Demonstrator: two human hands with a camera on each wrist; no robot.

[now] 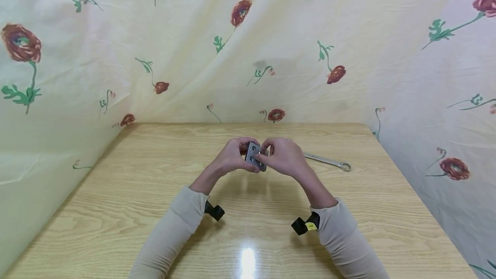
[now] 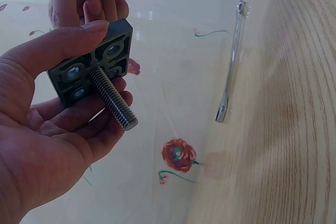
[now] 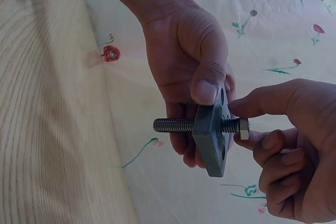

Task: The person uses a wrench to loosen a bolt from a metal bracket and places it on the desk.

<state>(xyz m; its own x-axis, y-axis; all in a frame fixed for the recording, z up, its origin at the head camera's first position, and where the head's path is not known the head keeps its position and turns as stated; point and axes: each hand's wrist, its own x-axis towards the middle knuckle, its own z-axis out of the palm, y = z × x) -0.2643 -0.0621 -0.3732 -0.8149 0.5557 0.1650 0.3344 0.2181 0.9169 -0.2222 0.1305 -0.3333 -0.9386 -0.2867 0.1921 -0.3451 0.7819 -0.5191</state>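
Note:
My left hand (image 1: 234,156) grips a dark grey square plate (image 2: 71,85) by its edges, thumb on one side and fingers on the other. Several round holes pierce the plate, and its ribbed face shows in the left wrist view. A hex bolt (image 3: 176,125) passes through the plate's middle, its threaded end sticking out well beyond the ribbed face. Some thread also shows between the bolt head and the flat face. My right hand (image 1: 286,156) has its thumb and forefinger about the bolt head, the other fingers curled in. Both hands hold this above the table.
A wrench (image 1: 327,159) lies on the wooden table (image 1: 116,210), right of and beyond my right hand. Flower-printed cloth (image 1: 193,46) hangs behind the table and along both sides. A dark camera mount (image 1: 306,224) sits on each wrist.

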